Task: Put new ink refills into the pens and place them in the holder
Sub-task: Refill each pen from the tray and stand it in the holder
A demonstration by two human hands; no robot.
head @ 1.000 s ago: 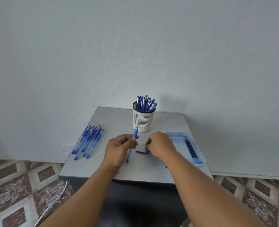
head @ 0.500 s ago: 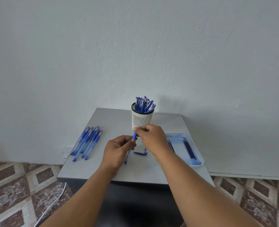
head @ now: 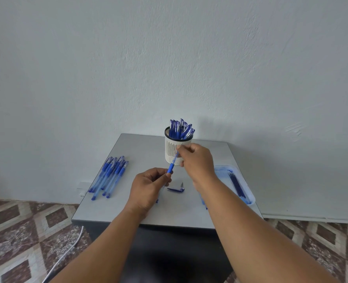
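I see the left hand point(head: 148, 188) curled around a pen barrel point(head: 170, 168) above the table point(head: 128, 207). The right hand point(head: 197, 160) pinches the thin refill point(head: 176, 155) at the barrel's top, just before the holder point(head: 172, 151). A cap point(head: 176, 189) lies below; the tray point(head: 248, 188) holds refills.

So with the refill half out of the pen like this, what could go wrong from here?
1. The right hand works right in front of the holder, which is packed with pens; a bump might tip it.
2. The cap and tip lie loose on the table between the arms and could get swept off.
3. The refill is thin and pinched at its end while the left hand holds the pen; pulled at an angle, it might bend.
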